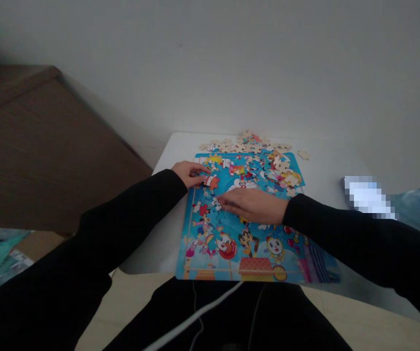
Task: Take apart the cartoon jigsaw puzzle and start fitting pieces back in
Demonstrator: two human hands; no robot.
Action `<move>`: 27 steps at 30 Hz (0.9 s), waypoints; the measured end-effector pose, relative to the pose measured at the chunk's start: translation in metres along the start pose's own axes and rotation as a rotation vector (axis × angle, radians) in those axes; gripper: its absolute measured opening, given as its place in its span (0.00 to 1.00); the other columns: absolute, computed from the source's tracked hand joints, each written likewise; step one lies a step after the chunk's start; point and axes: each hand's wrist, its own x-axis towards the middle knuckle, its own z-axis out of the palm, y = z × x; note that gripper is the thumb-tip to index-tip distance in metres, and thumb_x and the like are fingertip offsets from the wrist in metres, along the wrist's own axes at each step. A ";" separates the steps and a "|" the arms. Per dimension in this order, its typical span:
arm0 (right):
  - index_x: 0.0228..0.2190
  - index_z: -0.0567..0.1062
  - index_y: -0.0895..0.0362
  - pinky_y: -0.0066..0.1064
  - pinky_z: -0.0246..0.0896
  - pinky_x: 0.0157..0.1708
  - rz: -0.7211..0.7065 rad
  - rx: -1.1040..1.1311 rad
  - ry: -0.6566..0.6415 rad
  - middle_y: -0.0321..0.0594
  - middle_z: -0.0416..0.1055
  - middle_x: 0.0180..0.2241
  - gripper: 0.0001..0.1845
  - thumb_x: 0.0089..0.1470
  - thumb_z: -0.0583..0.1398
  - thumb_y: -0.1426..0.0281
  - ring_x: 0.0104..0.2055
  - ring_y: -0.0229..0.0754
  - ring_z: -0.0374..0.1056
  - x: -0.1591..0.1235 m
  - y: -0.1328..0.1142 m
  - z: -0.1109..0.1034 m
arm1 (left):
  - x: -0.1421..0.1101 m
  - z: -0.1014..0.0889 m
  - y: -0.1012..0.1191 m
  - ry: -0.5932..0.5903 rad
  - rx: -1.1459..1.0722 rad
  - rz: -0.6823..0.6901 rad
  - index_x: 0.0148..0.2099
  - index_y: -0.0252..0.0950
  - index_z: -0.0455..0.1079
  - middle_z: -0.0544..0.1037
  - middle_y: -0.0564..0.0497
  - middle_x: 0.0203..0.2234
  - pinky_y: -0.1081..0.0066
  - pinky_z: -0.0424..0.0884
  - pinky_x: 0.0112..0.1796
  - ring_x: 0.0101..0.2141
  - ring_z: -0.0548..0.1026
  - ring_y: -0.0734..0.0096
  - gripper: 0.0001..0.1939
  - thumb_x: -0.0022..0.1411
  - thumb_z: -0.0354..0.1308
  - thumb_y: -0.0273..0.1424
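A colourful cartoon jigsaw puzzle (210,243) lies on a blue board, its lower part filled with joined pieces. At its left edge, my left hand (191,174) has its fingers closed on an orange and white puzzle piece (212,182). My right hand (254,204) reaches across the middle of the board, its fingertips pinching a small white and blue puzzle piece (217,204). That hand and forearm hide part of the picture beneath. Loose pieces (281,165) lie on the board's upper right, some with the plain wooden side up.
More loose puzzle pieces (246,145) are heaped behind the board on the white table (151,243), near the wall. A phone-like object (369,197), blurred out, lies at the right. A brown wooden cabinet (49,156) stands at the left. A white cable (195,317) hangs in front.
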 end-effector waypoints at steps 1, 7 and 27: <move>0.44 0.68 0.55 0.31 0.60 0.36 -0.030 0.020 -0.018 0.42 0.71 0.38 0.14 0.63 0.47 0.67 0.38 0.39 0.66 -0.005 -0.005 0.002 | -0.002 0.003 0.001 -0.001 0.006 0.010 0.43 0.36 0.73 0.77 0.53 0.24 0.75 0.69 0.25 0.19 0.71 0.75 0.17 0.52 0.56 0.37; 0.42 0.71 0.56 0.31 0.61 0.39 -0.051 -0.041 0.085 0.42 0.71 0.40 0.13 0.62 0.49 0.67 0.41 0.39 0.67 -0.016 -0.005 -0.006 | -0.002 0.018 0.012 0.083 0.257 0.216 0.42 0.39 0.74 0.78 0.50 0.35 0.73 0.70 0.33 0.34 0.74 0.70 0.13 0.54 0.56 0.35; 0.46 0.73 0.57 0.37 0.61 0.43 0.236 -0.398 0.249 0.45 0.73 0.44 0.18 0.60 0.51 0.63 0.46 0.46 0.68 0.035 0.046 -0.053 | 0.061 -0.026 0.024 0.071 0.705 0.102 0.56 0.31 0.64 0.67 0.43 0.54 0.65 0.58 0.55 0.55 0.64 0.62 0.21 0.63 0.48 0.31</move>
